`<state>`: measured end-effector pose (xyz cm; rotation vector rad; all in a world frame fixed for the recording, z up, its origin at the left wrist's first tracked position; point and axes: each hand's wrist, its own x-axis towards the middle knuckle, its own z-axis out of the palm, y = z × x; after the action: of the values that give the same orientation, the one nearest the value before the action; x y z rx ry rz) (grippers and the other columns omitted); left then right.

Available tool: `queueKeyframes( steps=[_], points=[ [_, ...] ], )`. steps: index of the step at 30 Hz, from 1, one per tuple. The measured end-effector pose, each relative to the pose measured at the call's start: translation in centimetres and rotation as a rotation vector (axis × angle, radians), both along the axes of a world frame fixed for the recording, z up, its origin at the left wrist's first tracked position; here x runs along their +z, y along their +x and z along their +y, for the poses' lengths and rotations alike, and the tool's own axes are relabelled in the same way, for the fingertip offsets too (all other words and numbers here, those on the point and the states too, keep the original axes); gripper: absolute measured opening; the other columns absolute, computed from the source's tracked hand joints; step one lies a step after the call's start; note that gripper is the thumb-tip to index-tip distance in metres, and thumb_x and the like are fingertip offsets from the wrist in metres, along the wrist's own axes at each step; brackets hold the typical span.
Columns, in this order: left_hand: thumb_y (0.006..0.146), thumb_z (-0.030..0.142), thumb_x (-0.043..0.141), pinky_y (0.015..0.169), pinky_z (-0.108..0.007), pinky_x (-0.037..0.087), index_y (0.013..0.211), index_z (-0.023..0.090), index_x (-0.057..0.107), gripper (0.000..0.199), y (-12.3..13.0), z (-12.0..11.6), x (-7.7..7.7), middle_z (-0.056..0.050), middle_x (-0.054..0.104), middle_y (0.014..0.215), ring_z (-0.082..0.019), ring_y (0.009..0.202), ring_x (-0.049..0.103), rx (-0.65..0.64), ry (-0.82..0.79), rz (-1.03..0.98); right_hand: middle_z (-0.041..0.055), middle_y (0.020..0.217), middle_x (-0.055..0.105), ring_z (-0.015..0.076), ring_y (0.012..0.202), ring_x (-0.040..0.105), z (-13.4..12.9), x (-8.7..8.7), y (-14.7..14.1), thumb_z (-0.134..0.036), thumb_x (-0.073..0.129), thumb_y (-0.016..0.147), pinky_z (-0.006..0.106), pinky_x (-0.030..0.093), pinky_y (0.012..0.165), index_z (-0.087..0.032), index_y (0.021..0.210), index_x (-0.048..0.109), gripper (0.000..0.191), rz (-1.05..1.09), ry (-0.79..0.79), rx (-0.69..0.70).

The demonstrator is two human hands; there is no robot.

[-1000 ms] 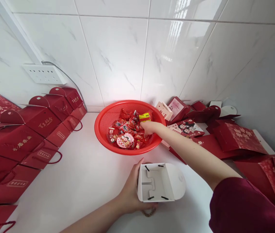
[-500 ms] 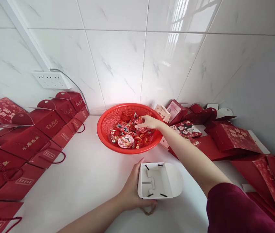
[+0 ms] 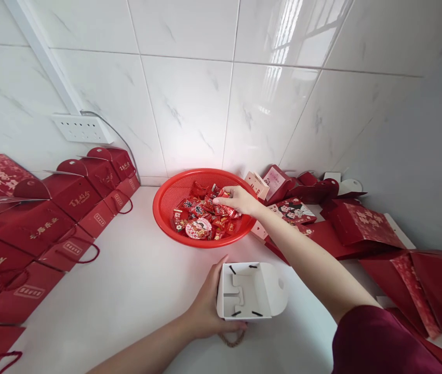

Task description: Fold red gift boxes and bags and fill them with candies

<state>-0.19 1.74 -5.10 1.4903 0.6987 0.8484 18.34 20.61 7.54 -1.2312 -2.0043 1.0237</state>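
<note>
My left hand point(image 3: 209, 306) is wrapped around the side of an open white gift box point(image 3: 250, 291), seen from above with its inside bare. Black cord ends show at its inner corners, a rounded flap lies folded out to the right, and a twisted rope handle point(image 3: 233, 340) hangs at the near side. Inside the red plastic basket point(image 3: 162, 221), my right hand point(image 3: 238, 200) has its fingers closed over a red candy packet point(image 3: 226, 208). Several red wrapped candies lie around it, along with a round printed packet point(image 3: 198, 228).
Rows of red gift boxes point(image 3: 70, 195) with cord handles stand on the left of the white table point(image 3: 127, 291). More red boxes point(image 3: 369, 221) and printed cartons point(image 3: 293, 210) crowd the right side. A power strip point(image 3: 82, 128) is on the tiled wall behind.
The view has shifted slightly. My right hand stays in the basket, with a red candy packet showing more clearly under its fingers. My left hand still holds the white box.
</note>
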Motion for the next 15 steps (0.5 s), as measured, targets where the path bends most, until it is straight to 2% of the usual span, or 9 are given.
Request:
queueKeyframes(
  steps=[2,4,6,7,9,11,15],
  points=[
    [0.054,0.028,0.094,0.113,-0.056,0.035,0.157,0.034,0.004,0.137,0.0,0.0,0.0,-0.014,0.037,0.15,-0.037,0.137,0.04,0.0,0.008,0.009,-0.0009,0.069,0.064,0.0143,0.06,0.06,0.1,0.1,0.1,-0.069,0.06,0.082,0.026,0.049,0.058,-0.017,0.092,0.063,0.053,-0.043,0.053,-0.026],
    [0.054,0.028,0.094,0.113,-0.056,0.035,0.157,0.034,0.006,0.135,0.0,-0.1,0.0,-0.014,0.037,0.15,-0.036,0.137,0.04,0.003,0.006,0.012,0.0047,0.095,0.071,0.0176,0.084,0.066,0.7,0.5,-0.1,-0.066,0.053,0.089,0.029,0.052,0.076,-0.018,0.101,0.065,0.051,-0.091,0.109,-0.057],
    [0.054,0.029,0.093,0.113,-0.056,0.034,0.156,0.034,0.01,0.132,0.1,-0.1,0.1,-0.014,0.037,0.151,-0.037,0.138,0.04,0.001,0.004,0.006,0.0074,0.116,0.068,0.0183,0.103,0.064,2.0,1.2,-0.5,-0.057,0.049,0.095,0.031,0.049,0.092,-0.018,0.113,0.063,0.045,-0.151,0.159,-0.082],
    [0.053,0.029,0.094,0.114,-0.056,0.034,0.156,0.033,0.012,0.131,0.1,-0.1,0.1,-0.014,0.037,0.151,-0.037,0.138,0.04,-0.001,0.006,-0.001,0.0079,0.12,0.067,0.0178,0.107,0.063,2.8,1.6,-0.9,-0.051,0.05,0.097,0.032,0.047,0.096,-0.017,0.117,0.062,0.04,-0.187,0.177,-0.089],
    [0.053,0.029,0.093,0.114,-0.057,0.033,0.155,0.033,0.014,0.13,0.1,-0.1,0.1,-0.014,0.037,0.152,-0.039,0.138,0.04,-0.007,0.009,-0.023,0.0081,0.119,0.067,0.0174,0.109,0.063,4.8,2.3,-2.0,-0.041,0.054,0.099,0.033,0.047,0.099,-0.015,0.117,0.062,0.032,-0.275,0.191,-0.086],
    [0.052,0.029,0.093,0.114,-0.057,0.033,0.156,0.034,0.014,0.131,0.1,-0.1,0.1,-0.013,0.037,0.152,-0.039,0.138,0.04,-0.014,0.005,-0.055,0.0082,0.118,0.066,0.019,0.106,0.064,6.9,2.6,-3.4,-0.036,0.056,0.099,0.039,0.051,0.095,-0.015,0.116,0.063,0.028,-0.379,0.182,-0.074],
    [0.051,0.031,0.094,0.114,-0.058,0.033,0.156,0.034,0.01,0.134,0.0,-0.2,-0.1,-0.013,0.04,0.15,-0.04,0.137,0.041,0.024,-0.029,-0.064,0.0091,0.122,0.062,0.0213,0.103,0.064,10.2,1.5,-5.8,-0.035,0.059,0.097,0.042,0.056,0.088,-0.017,0.121,0.061,0.03,-0.624,0.139,-0.085]
  ],
)
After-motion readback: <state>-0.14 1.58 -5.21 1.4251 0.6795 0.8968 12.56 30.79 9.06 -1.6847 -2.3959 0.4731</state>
